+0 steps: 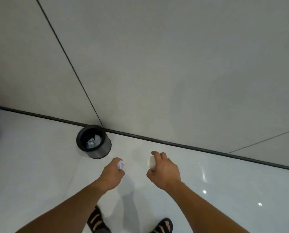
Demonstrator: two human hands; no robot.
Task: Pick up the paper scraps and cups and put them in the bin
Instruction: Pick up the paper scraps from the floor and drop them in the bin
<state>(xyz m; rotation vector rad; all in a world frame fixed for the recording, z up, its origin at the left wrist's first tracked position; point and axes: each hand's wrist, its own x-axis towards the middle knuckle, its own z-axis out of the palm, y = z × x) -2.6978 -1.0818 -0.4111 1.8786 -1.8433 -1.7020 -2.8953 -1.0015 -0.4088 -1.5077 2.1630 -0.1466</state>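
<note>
1. The left hand [112, 174] pinches a small crumpled white paper scrap [121, 164] in its curled fingers.
2. The right hand [164, 169] curls around a white paper cup [151, 162], fingers and thumb wrapped on its sides.
3. The round black mesh bin [96, 149] stands on the glossy white tiled floor [31, 157] at the far left, against the grey wall [174, 64], with crumpled paper inside.
4. 2 feet in black sandals [96, 221] show at the near edge.

We record: bin [101, 151] black, fine mesh pattern on its side; paper scrap [121, 164] white; cup [152, 163] white; floor [39, 165] glossy white; wall [174, 64] pale grey, dark seam lines; sandals [94, 220] black.
</note>
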